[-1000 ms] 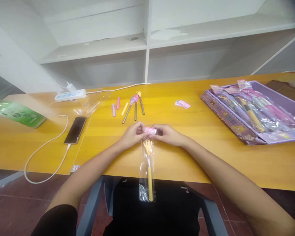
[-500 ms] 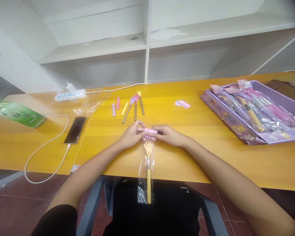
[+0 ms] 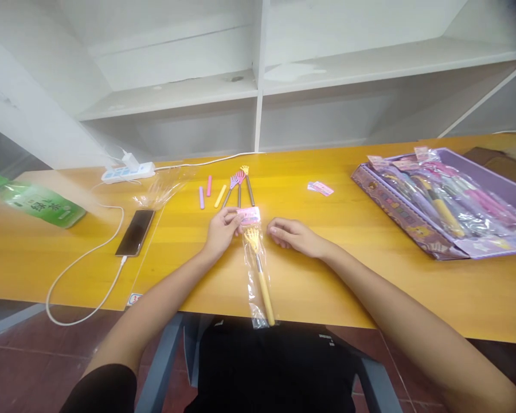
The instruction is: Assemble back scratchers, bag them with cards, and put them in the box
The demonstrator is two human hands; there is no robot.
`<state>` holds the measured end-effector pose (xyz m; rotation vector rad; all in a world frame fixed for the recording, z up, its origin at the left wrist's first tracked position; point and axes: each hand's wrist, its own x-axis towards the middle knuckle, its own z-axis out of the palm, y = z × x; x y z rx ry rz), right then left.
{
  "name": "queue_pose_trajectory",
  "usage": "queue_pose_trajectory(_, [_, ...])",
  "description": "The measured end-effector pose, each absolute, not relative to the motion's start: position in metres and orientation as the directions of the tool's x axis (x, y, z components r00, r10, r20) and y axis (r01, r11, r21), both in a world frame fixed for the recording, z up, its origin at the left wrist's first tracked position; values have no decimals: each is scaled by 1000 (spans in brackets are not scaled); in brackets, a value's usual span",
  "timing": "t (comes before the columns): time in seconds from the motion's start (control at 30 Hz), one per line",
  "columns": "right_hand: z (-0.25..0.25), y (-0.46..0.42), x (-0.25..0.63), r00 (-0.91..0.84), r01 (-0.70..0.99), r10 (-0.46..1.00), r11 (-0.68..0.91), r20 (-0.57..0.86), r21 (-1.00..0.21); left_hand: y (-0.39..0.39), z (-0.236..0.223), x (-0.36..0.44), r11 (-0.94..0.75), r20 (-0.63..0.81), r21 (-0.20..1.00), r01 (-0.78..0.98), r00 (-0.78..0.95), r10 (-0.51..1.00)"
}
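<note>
A yellow back scratcher (image 3: pixel 263 281) with a hand-shaped head lies in a clear plastic bag (image 3: pixel 251 287), its handle end at the table's front edge. A pink header card (image 3: pixel 249 215) tops the bag. My left hand (image 3: pixel 222 230) pinches that card at its left side. My right hand (image 3: pixel 294 236) rests just right of the bag, apart from it, with fingers curled and nothing visible in them. Beyond my left hand lie loose back scratchers (image 3: pixel 239 186) with purple, pink and yellow heads, beside purple, pink and yellow handle tubes (image 3: pixel 209 186).
On the right stands a purple display box (image 3: pixel 408 218) full of bagged back scratchers. Small pink cards (image 3: pixel 322 188) lie at mid-table. To the left are a phone (image 3: pixel 135 232) on a white cable, a power strip (image 3: pixel 128 172) and a green bottle (image 3: pixel 43 202). White shelves (image 3: pixel 258 97) rise behind.
My right hand has let go of the header card and moved slightly right. My left hand has drawn the bagged back scratcher forward and left, more of it now over the table.
</note>
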<state>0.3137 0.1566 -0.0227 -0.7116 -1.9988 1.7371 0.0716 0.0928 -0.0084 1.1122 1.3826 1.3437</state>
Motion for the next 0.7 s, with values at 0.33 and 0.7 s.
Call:
queue_pose_trajectory(0.33, [-24, 160, 314, -842, 169, 539, 223, -23, -960, 96, -14, 66, -58, 22, 987, -151, -230, 973])
queue_pose_trajectory(0.7, [-34, 166, 302, -691, 20, 722, 76, 41, -997, 82, 3, 70, -43, -217, 846, 531, 416, 883])
